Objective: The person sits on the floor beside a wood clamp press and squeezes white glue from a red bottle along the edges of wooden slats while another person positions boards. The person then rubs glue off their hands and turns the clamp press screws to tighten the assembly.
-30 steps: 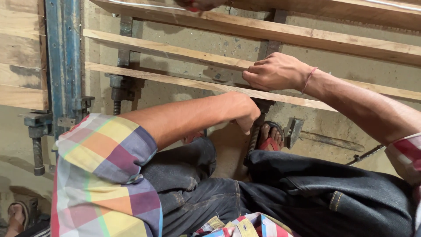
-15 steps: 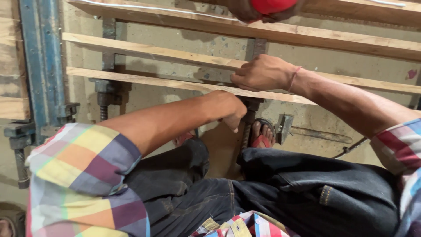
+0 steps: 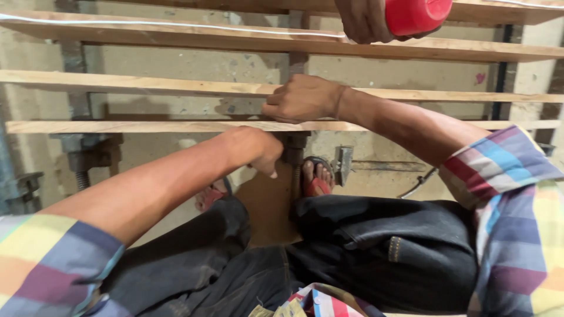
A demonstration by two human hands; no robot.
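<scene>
Since the nearest wooden slat (image 3: 147, 126) looks thin, stiff and light, my right hand (image 3: 302, 98) grips its top edge in a closed fist; my left hand (image 3: 258, 149) curls closed just below it, around what I cannot tell.

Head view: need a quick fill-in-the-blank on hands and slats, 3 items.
1. The right hand rests on a wooden ____, the nearest one.
2. The left hand hangs below the nearest slat with its fingers curled, holding ____.
3. Another person's hand at the top edge holds a ____ cup.

Missing words: slat; nothing; red
</scene>
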